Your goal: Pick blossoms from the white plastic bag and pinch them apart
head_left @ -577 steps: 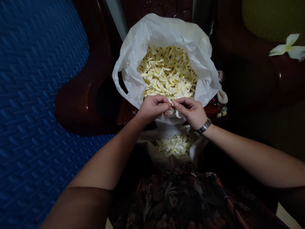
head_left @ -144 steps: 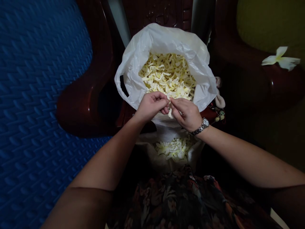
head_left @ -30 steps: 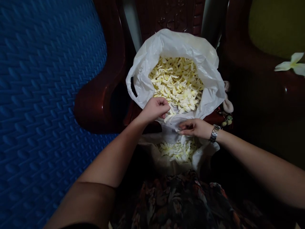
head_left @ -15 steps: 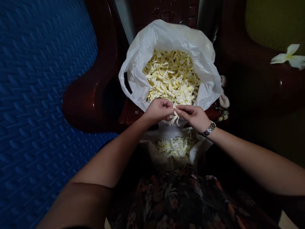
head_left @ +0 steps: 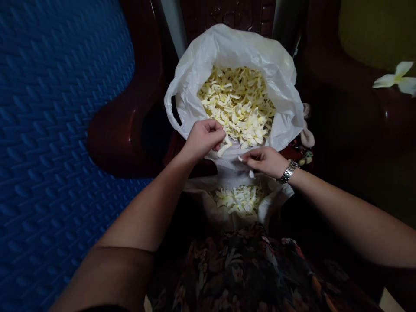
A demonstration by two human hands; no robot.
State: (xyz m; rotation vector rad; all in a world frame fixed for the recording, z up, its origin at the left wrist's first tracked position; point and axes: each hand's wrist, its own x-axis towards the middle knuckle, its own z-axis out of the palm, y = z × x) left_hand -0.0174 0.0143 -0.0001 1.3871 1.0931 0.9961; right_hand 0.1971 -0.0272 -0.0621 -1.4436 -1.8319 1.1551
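My left hand (head_left: 207, 138) is closed on a pale flower (head_left: 224, 148) whose petals hang below the fingers, at the near rim of a white plastic bag (head_left: 188, 86). Inside that bag lies a heap of cream-yellow flowers (head_left: 238, 104). To the right, my right hand (head_left: 264, 161) pinches a small white petal (head_left: 240, 159) between thumb and fingertips. Another white petal (head_left: 251, 174) shows just under this hand; whether it is held or falling I cannot tell. Closer to my lap, a second whitish bag (head_left: 224, 221) holds white petals or flowers (head_left: 240, 200).
Both bags are by a dark red carved wooden seat (head_left: 227, 15). Its curved wooden arm (head_left: 112, 134) borders a blue textured mat (head_left: 48, 151) on the left. A single white flower (head_left: 397, 79) rests at far right. Small pale objects (head_left: 307, 136) sit beside the large bag.
My hands were together on one flower and have moved apart. The left went up and left with the flower; the right drew slightly away with a petal. The view shifted slightly.
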